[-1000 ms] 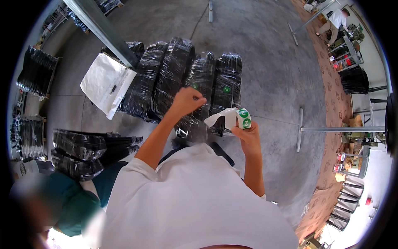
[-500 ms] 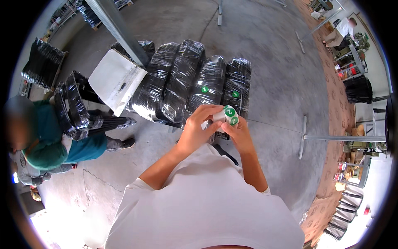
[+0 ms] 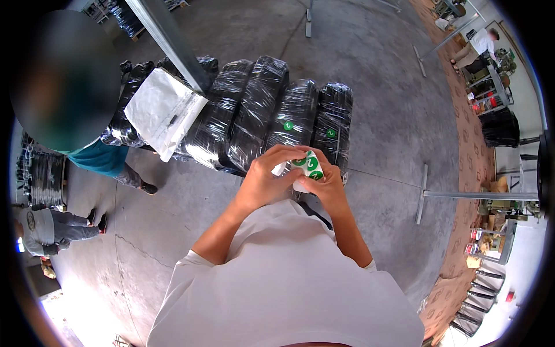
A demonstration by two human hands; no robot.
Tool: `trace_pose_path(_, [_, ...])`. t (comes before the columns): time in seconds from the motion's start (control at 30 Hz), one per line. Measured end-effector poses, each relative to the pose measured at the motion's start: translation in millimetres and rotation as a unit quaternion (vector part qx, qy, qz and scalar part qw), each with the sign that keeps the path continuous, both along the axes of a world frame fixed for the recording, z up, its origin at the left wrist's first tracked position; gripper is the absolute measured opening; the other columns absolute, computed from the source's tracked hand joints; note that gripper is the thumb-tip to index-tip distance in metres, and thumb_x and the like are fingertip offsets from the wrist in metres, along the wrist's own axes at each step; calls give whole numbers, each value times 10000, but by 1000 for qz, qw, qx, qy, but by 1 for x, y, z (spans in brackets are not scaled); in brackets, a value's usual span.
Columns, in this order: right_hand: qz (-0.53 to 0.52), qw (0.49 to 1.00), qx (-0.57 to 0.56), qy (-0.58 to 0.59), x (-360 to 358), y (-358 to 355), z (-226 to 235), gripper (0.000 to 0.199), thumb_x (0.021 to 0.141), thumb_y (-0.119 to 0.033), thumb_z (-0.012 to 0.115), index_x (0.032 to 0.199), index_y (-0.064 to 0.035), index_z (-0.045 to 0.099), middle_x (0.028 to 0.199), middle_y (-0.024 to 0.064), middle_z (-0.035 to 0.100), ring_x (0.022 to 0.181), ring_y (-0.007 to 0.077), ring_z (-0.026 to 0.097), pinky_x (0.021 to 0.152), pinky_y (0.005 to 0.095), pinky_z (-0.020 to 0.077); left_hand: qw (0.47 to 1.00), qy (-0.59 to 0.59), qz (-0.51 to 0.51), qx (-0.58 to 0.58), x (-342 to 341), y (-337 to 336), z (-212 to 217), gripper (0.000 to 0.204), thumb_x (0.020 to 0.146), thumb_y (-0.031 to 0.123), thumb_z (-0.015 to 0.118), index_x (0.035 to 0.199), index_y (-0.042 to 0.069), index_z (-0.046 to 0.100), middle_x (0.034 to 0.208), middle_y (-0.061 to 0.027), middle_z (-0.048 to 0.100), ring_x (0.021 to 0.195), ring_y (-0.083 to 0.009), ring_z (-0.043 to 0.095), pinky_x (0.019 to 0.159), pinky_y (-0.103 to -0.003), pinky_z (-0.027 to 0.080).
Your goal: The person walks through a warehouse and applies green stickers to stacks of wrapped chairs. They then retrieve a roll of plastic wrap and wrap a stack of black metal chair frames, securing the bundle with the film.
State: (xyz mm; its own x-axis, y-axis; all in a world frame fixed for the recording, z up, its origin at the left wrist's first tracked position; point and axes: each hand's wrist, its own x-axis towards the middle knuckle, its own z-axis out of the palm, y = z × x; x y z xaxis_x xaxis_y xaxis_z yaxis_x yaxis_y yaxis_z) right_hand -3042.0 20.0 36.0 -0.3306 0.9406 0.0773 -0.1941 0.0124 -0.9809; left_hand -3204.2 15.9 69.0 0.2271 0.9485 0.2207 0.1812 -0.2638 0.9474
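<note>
My left hand [image 3: 258, 180] and my right hand [image 3: 328, 186] are together in front of my chest, both closed on a white strip or roll of round green stickers [image 3: 310, 164]. My thumbs press its near side, and the fingers cover part of it. Just beyond my hands stand several bundles [image 3: 257, 110] wrapped in black and clear film. One green sticker [image 3: 288, 125] is on one bundle, and another green sticker [image 3: 330, 133] is on the bundle to its right.
A white plastic sheet or bag [image 3: 159, 110] lies over the bundles' left end, beside a metal post [image 3: 170, 43]. A person in teal [image 3: 104, 159] stands close on the left; another person [image 3: 43, 228] is behind. A metal rail [image 3: 480, 195] runs at the right, near benches.
The person in teal has moved forward on the left, and the wrapped bundle they carried is now beside the white sheet. The stickers have tilted between my fingers, showing more of the strip.
</note>
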Motion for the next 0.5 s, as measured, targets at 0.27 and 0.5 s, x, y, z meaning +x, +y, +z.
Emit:
trace_pose_path(0.27, [18, 996, -61, -55, -6, 2, -2, 284, 682, -91, 620, 937, 35, 610, 1169, 38, 491, 884, 80, 522, 725, 221, 432, 994, -84, 18, -68, -7, 2, -28, 153, 784, -5, 584, 932, -23, 617, 911, -88, 616, 834, -137, 584, 749, -246, 465])
trace_pose_path(0.5, [56, 988, -135, -42, -6, -5, -5, 337, 700, -71, 626, 1023, 7, 573, 1020, -10, 532, 817, 56, 518, 716, 201, 428, 969, -94, 157, -164, -40, 61, -54, 126, 805, 106, 583, 816, -15, 615, 721, -25, 598, 665, -87, 531, 608, -214, 424])
